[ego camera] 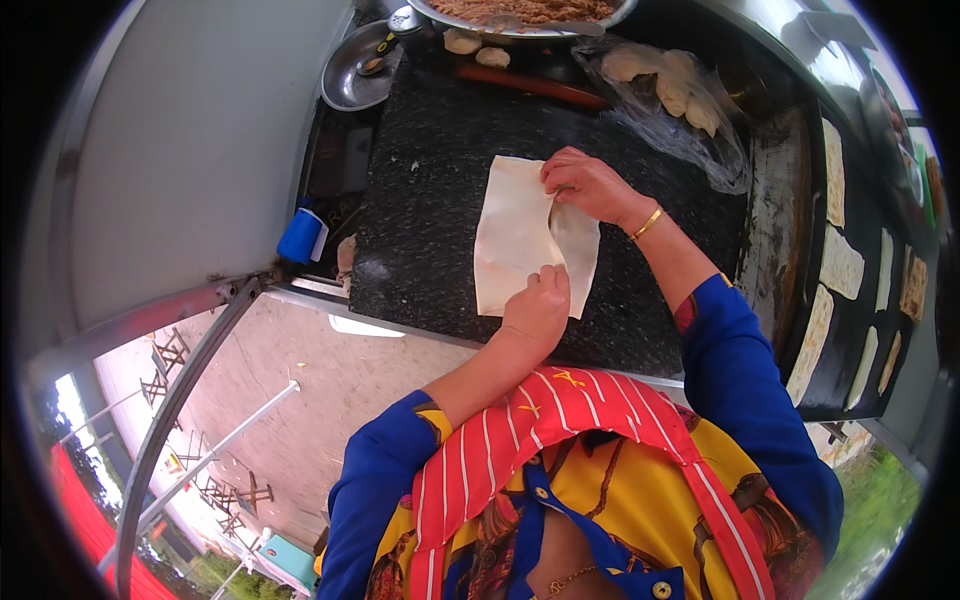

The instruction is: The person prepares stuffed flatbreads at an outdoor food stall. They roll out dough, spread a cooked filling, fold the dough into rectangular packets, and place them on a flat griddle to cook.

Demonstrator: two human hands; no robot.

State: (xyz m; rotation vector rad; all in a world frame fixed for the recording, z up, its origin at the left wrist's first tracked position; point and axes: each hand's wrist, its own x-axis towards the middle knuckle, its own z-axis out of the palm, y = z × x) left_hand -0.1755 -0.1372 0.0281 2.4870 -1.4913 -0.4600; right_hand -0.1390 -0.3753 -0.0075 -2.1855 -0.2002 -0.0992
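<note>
A thin rectangular sheet of pale dough (510,232) lies on the dark speckled stone worktop (427,172) in front of me. A loose edge runs lengthwise down it, with one layer lapping over the other. My left hand (538,304) pinches this edge near the end closest to my body. At the far end my right hand (589,184), a gold bracelet on its wrist, grips the same edge between thumb and fingers. Between the two hands the edge is slightly lifted and curved.
Behind the dough are a rolling pin (532,86), dough balls (493,58), a bowl of minced filling (525,11) and a plastic bag with dough pieces (675,82). A metal bowl (349,71) stands far left. Flatbreads (810,345) lie on the griddle (855,315) at right.
</note>
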